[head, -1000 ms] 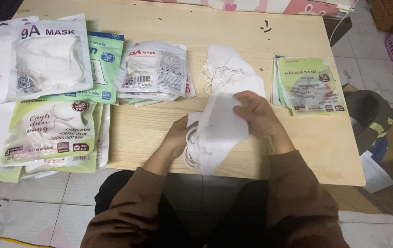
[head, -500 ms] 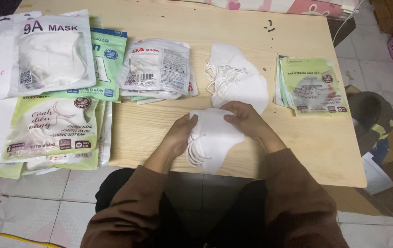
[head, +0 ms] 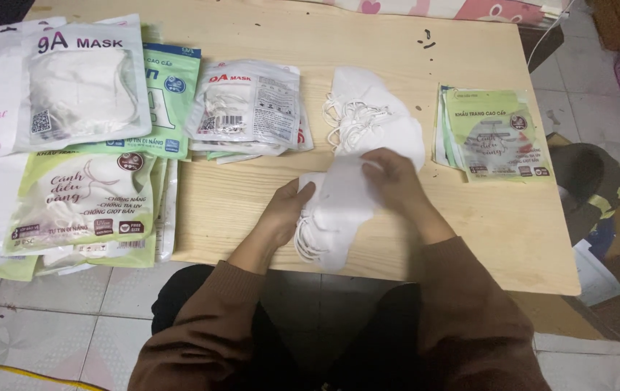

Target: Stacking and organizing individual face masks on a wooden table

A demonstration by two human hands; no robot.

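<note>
While both hands hold it, a stack of white masks [head: 335, 217] sits on the wooden table [head: 469, 224].
Left hand [head: 284, 210] fingers curl on its left edge; right hand [head: 389, 177] fingers press together on top. More loose masks [head: 368, 116] lie behind, mask packets [head: 252, 105] nearby.

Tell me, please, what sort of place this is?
Probably a room at home used for packing face masks: a low wooden table on a tiled floor, loose white masks, and stacks of printed mask pouches.
</note>
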